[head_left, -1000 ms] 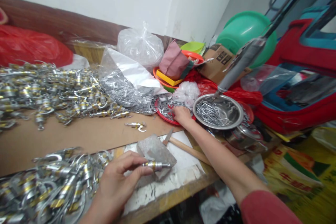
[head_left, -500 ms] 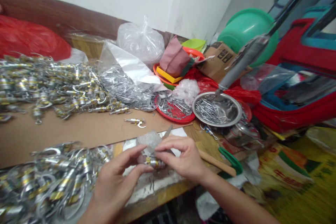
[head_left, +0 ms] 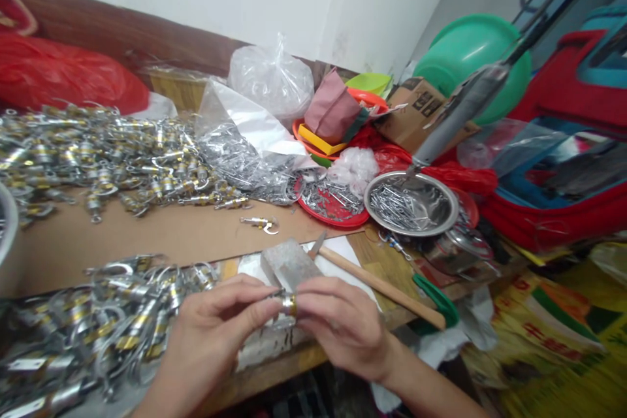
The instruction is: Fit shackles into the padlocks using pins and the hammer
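Both hands meet low in the middle of the view, over the table's front edge. My left hand (head_left: 215,330) pinches a small silver and gold metal clasp (head_left: 287,304) between thumb and forefinger. My right hand (head_left: 337,323) grips the same clasp from the other side, fingers curled round it. Just behind the hands a grey stone block (head_left: 290,264) rests on white paper. A wooden-handled hammer (head_left: 379,287) lies to the right of the block. One loose clasp (head_left: 260,224) lies alone on the brown cardboard (head_left: 147,238).
Heaps of similar clasps lie at the near left (head_left: 98,326) and far left (head_left: 98,160). A red plate (head_left: 337,209) and a steel bowl of pins (head_left: 411,204) stand at right. Plastic bags (head_left: 272,81), a cardboard box (head_left: 416,111), a green basin (head_left: 470,52) crowd the back.
My right hand left the red plate, came back to the left hand and took hold of the clasp. Both hands have shifted slightly nearer and lower.
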`<state>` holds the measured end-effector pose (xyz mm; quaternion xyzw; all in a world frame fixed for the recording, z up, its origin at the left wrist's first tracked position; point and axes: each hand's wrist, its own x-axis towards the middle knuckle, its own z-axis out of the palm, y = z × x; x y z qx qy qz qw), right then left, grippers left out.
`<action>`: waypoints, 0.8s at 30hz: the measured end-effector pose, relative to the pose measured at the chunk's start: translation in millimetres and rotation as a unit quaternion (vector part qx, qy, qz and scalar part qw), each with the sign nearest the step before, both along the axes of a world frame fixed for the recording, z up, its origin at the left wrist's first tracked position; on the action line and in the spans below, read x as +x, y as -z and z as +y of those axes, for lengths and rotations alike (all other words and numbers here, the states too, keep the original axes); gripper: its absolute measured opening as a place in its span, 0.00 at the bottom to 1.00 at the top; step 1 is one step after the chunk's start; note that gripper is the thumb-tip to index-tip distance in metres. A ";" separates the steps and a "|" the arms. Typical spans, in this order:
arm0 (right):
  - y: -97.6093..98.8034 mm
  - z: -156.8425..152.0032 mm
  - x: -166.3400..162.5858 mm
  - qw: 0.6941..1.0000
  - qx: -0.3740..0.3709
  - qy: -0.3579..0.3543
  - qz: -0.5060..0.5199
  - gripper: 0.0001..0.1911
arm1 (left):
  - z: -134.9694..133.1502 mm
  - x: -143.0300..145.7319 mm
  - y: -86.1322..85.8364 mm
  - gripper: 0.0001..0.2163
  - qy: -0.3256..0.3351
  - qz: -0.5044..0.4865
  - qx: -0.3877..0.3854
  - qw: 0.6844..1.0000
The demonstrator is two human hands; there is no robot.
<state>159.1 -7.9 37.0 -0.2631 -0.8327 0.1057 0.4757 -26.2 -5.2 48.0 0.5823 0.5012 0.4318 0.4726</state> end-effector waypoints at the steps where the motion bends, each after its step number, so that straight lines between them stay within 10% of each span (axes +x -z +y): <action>1: 0.5 -1.3 3.2 0.998 0.047 0.002 -0.041 0.14 | 0.1 -0.4 -2.3 0.02 0.013 0.017 -0.002 1.000; 9: 2.5 4.8 10.1 0.990 0.104 0.028 -0.093 0.12 | 2.3 1.5 -10.0 0.04 0.037 0.100 0.112 0.988; 19: -5.4 8.8 0.4 0.988 -0.142 0.039 -0.055 0.07 | -2.0 10.5 16.4 0.27 -0.019 -0.126 -0.161 0.979; 24: -5.9 95.1 31.3 0.885 -0.196 0.345 -0.244 0.14 | 7.9 9.3 12.5 0.31 0.042 -0.165 -0.201 0.965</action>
